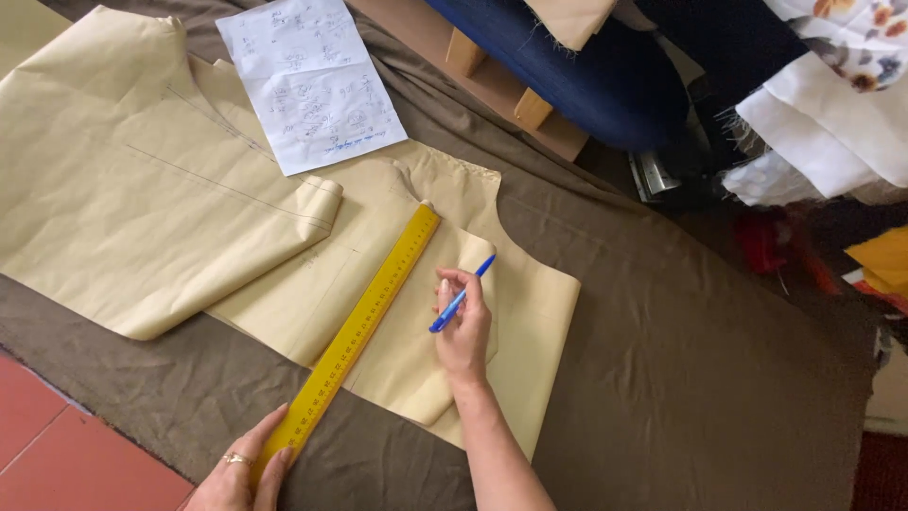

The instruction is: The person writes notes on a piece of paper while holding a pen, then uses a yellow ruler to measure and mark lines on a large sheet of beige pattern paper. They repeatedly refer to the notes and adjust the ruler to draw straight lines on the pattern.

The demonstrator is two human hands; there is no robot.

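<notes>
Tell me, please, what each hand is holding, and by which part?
Right hand grips the blue pen mid-barrel; left hand presses the yellow ruler at its near end.

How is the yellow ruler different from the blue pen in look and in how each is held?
The yellow ruler is long, flat and marked with a scale; the blue pen is short, thin and plain. The ruler lies flat on the tan pattern paper, with the left hand pressing its near end; the pen is lifted and tilted, gripped in the fingers of the right hand. Both lie on a similar slant, side by side over the same paper.
</notes>
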